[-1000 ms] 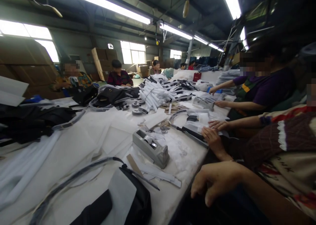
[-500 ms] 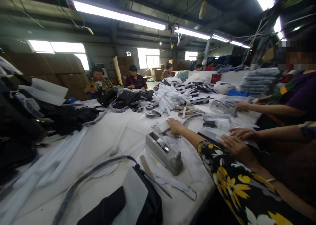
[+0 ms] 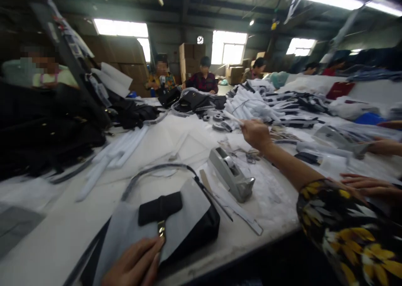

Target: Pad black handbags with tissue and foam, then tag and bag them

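Observation:
A black handbag (image 3: 204, 231) lies on the table before me, partly covered by white sheeting (image 3: 188, 210). My left hand (image 3: 135, 261) pinches the end of its short black strap, just below a gold clasp (image 3: 161, 228). A wider black tab (image 3: 160, 208) crosses the top of that strap. The bag's wrapped handle (image 3: 157, 166) arches away behind it. Farther out, my right hand (image 3: 256, 134), at the end of a floral sleeve, is closed on a thin white strip (image 3: 232, 117), which points left and looks edge-on. A grey tape dispenser (image 3: 232, 175) stands between bag and right hand.
Flat strips (image 3: 241, 217) lie beside the dispenser. White foam rolls (image 3: 119, 150) rest at left, with a bundled pile (image 3: 251, 104) at the back. Black bags (image 3: 47, 127) are heaped far left. A co-worker's hands (image 3: 373, 185) are close on my right; people sit across the table.
The view has swung right. My right hand has come up off the table with the white strip. My left hand has entered from below and holds the bag's strap.

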A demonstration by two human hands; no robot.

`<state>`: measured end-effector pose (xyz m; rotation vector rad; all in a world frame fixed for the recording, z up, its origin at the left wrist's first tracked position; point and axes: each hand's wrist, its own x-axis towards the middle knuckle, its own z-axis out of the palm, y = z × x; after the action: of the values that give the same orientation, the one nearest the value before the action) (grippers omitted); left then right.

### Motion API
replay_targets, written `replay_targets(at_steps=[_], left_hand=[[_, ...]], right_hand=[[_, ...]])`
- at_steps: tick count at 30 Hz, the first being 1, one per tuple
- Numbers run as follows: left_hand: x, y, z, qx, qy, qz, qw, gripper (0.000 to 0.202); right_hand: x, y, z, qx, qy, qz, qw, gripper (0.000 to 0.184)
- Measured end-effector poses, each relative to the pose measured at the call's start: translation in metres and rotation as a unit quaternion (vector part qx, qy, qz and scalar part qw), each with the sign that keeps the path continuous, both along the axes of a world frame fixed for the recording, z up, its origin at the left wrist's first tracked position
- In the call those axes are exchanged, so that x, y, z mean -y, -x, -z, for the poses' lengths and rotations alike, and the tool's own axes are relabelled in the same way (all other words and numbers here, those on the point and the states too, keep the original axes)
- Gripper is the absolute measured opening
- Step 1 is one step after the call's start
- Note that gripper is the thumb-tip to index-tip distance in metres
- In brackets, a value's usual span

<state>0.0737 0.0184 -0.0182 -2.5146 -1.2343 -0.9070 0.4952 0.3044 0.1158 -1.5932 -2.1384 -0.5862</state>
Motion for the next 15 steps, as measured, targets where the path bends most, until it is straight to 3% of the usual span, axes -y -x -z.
replay_targets(at_steps=[2,4,7,9,11,13,15], left_hand=[[0.006,-0.002,-0.01,0.013,0.014,-0.031,0.999,0.032],[0.009,-0.007,-0.017,0.03,0.032,-0.044,0.998,0.031],[0.011,-0.013,-0.021,0.049,0.059,-0.045,0.996,0.03],[0.012,-0.014,-0.021,0.054,0.067,-0.047,0.995,0.03],[0.014,-0.014,-0.019,0.054,0.067,-0.054,0.995,0.027],[0.015,-0.012,-0.016,0.053,0.067,-0.057,0.995,0.024],[0.017,-0.01,-0.013,0.053,0.072,-0.056,0.994,0.023]], right_hand=[[0.038,0.039,-0.023,0.023,-0.062,-0.088,0.994,0.035],[0.086,0.083,-0.041,0.057,-0.133,-0.24,0.96,0.031],[0.157,0.149,-0.05,0.094,-0.121,-0.389,0.908,0.031],[0.187,0.188,-0.038,0.108,-0.063,-0.435,0.892,0.03],[0.2,0.214,-0.015,0.13,0.032,-0.458,0.879,0.027],[0.199,0.225,0.012,0.138,0.137,-0.47,0.861,0.035],[0.194,0.222,0.034,0.126,0.225,-0.478,0.84,0.056]])
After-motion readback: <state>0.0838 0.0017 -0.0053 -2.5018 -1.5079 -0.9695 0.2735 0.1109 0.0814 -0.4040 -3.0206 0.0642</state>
